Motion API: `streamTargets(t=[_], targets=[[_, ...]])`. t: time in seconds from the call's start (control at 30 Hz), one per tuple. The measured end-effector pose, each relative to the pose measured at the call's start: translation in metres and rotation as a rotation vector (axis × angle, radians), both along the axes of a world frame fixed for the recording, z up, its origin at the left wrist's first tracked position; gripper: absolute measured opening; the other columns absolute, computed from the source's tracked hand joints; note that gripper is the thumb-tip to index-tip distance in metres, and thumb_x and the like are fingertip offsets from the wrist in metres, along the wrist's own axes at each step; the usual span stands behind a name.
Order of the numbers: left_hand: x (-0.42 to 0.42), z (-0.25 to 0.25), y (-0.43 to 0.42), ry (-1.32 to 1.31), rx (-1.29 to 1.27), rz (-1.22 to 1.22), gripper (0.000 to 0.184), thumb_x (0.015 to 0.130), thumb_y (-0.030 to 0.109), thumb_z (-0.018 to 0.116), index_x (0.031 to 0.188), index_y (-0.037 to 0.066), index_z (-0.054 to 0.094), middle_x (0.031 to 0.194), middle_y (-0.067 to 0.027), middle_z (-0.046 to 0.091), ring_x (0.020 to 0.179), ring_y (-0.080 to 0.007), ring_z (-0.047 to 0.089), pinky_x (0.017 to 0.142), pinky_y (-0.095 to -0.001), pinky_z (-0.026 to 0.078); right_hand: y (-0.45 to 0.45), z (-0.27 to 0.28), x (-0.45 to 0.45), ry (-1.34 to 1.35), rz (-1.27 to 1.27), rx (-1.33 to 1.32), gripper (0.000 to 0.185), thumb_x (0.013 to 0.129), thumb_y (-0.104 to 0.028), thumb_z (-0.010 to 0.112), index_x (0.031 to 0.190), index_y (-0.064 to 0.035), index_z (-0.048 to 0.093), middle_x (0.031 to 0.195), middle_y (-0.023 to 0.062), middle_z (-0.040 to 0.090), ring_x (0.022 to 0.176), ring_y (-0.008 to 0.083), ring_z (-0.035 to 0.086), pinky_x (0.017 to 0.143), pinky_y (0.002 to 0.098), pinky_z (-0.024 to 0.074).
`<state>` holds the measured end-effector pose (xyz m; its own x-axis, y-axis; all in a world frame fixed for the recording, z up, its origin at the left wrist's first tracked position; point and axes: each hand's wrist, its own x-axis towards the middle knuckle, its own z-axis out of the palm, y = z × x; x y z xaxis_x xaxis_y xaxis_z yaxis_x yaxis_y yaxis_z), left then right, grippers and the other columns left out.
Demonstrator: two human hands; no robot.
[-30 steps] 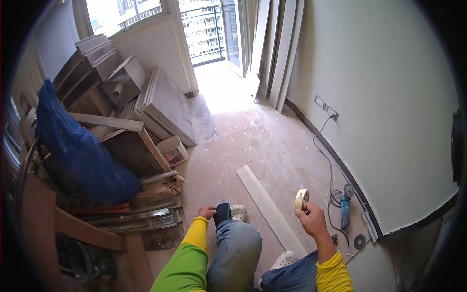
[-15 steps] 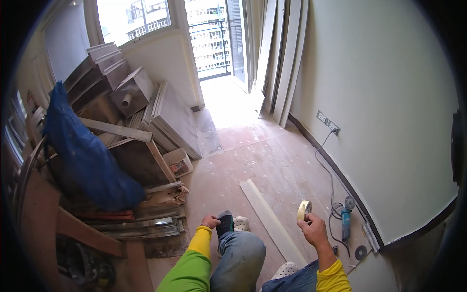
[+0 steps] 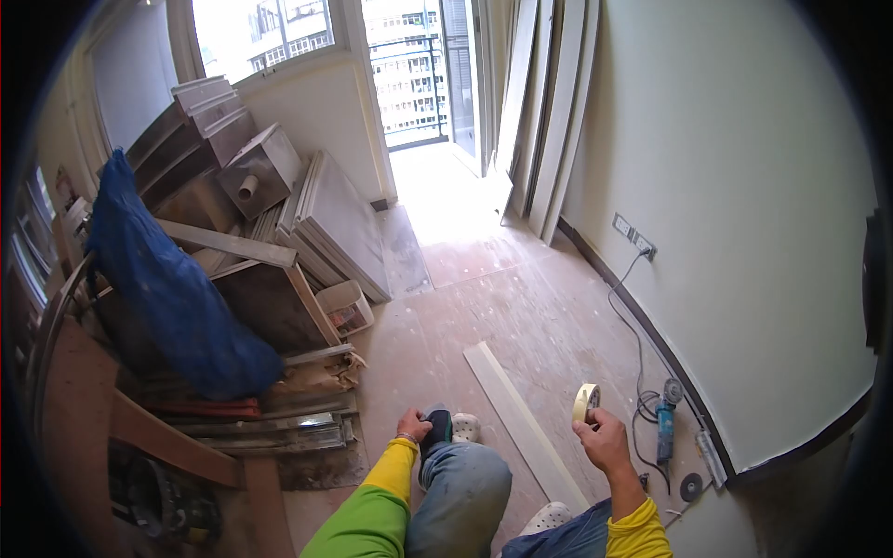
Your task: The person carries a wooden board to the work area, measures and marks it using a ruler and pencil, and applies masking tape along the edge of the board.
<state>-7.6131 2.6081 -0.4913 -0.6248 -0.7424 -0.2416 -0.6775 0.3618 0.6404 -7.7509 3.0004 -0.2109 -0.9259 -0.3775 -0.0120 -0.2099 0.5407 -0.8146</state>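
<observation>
My right hand (image 3: pixel 605 435) grips a roll of pale yellow masking tape (image 3: pixel 584 402), raised above the floor to the right of a long pale board (image 3: pixel 516 418). My left hand (image 3: pixel 414 426) is closed on a dark object with a greyish top and a green edge (image 3: pixel 436 428); its kind is unclear, and my bent knee hides its lower end. Close beside it shows a white perforated clog (image 3: pixel 466 429) on my foot. Another white clog (image 3: pixel 547 517) sits near the board's lower part.
On the right lie a blue angle grinder (image 3: pixel 665 428), its cord plugged into a wall outlet (image 3: pixel 644 245), and a cutting disc (image 3: pixel 690 485). A blue sack (image 3: pixel 177 288), stacked panels (image 3: pixel 339 232) and a white bin (image 3: pixel 346 309) crowd the left. Tall boards (image 3: pixel 558 121) lean by the doorway.
My left hand has shifted slightly right and curled closer over the dark object. The view has moved a little; my right hand still holds the tape roll.
</observation>
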Motion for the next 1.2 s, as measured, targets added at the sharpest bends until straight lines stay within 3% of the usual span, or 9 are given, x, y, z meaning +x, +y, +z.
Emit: streamTargets(t=[0.17,0.33,0.4,0.67,0.73,0.77,1.07,1.13,1.2], targets=[[0.009,-0.004,-0.021,-0.062,0.208,-0.091,0.046,0.077,0.022,0.07,0.12,0.008,0.065,0.117,-0.0167,0.067,0.108,-0.0297,0.064,0.093,-0.0358,0.05,-0.003,-0.005,-0.003,-0.023,0.001,0.008,0.024,0.079,-0.02,0.071,0.091,0.0013,0.068,0.083,0.0188,0.069,0.074,0.0291,0.067,0.068,0.0372,0.0514],[0.022,-0.021,0.008,0.13,0.113,0.129,0.032,0.078,0.021,0.072,0.108,0.01,0.071,0.104,-0.0176,0.07,0.099,-0.0309,0.068,0.09,-0.0372,0.051,-0.001,-0.006,-0.003,-0.004,0.008,-0.02,0.025,0.079,-0.02,0.071,0.092,0.0015,0.068,0.083,0.0185,0.069,0.074,0.0285,0.067,0.068,0.0371,0.0513],[0.02,-0.026,0.017,0.166,-0.087,0.258,0.024,0.08,0.02,0.07,0.101,0.01,0.073,0.098,-0.0182,0.07,0.094,-0.0334,0.068,0.087,-0.04,0.052,0.0,-0.006,-0.002,-0.003,-0.002,-0.013,0.025,0.079,-0.02,0.071,0.092,0.0015,0.068,0.083,0.0185,0.069,0.074,0.0286,0.067,0.068,0.0371,0.0513],[0.016,-0.028,0.01,0.077,-0.282,0.155,0.02,0.08,0.015,0.061,0.094,0.009,0.073,0.094,-0.0206,0.069,0.09,-0.0398,0.066,0.083,-0.0457,0.054,0.004,-0.009,-0.002,-0.003,-0.028,-0.024,0.025,0.079,-0.02,0.071,0.091,0.0013,0.068,0.083,0.0189,0.069,0.074,0.0289,0.067,0.068,0.0372,0.0512],[0.015,-0.025,0.011,0.056,-0.295,0.144,0.021,0.079,0.014,0.06,0.094,0.008,0.073,0.094,-0.021,0.069,0.09,-0.0402,0.066,0.083,-0.0462,0.054,0.004,-0.009,-0.002,0.09,0.003,-0.054,0.021,0.081,-0.016,0.07,0.088,0.0032,0.067,0.072,0.0115,0.067,0.061,0.0163,0.061,0.058,0.0309,0.0481],[0.015,-0.024,0.011,0.015,-0.269,0.171,0.023,0.077,0.016,0.059,0.094,0.008,0.073,0.095,-0.0207,0.069,0.09,-0.0397,0.066,0.083,-0.0453,0.054,0.004,-0.009,-0.001,0.089,0.003,-0.055,0.021,0.081,-0.016,0.07,0.088,0.0032,0.067,0.072,0.0115,0.067,0.061,0.0163,0.061,0.058,0.0309,0.0481],[0.018,-0.001,0.025,-0.211,-0.149,0.075,0.029,0.078,0.018,0.059,0.102,0.009,0.072,0.108,-0.0187,0.068,0.103,-0.0366,0.064,0.092,-0.0434,0.051,0.007,-0.005,-0.001,0.088,-0.015,-0.035,0.023,0.08,-0.018,0.07,0.089,0.0032,0.067,0.073,0.0126,0.067,0.064,0.019,0.063,0.061,0.0328,0.0488],[0.021,0.002,0.029,-0.234,-0.118,0.057,0.029,0.078,0.019,0.06,0.102,0.01,0.072,0.11,-0.0182,0.068,0.106,-0.0359,0.064,0.094,-0.0433,0.05,0.004,0.0,0.001,0.056,-0.031,-0.036,0.024,0.079,-0.022,0.07,0.088,-0.0001,0.068,0.081,0.0186,0.068,0.073,0.0305,0.066,0.069,0.0384,0.051],[0.016,0.01,0.026,-0.327,-0.132,-0.071,0.028,0.083,0.019,0.058,0.104,0.007,0.071,0.109,-0.0205,0.068,0.104,-0.0384,0.064,0.093,-0.0449,0.05,0.003,0.0,-0.001,0.056,-0.02,-0.02,0.024,0.08,-0.022,0.07,0.09,-0.0001,0.068,0.081,0.0186,0.068,0.073,0.0304,0.066,0.069,0.0383,0.051]])
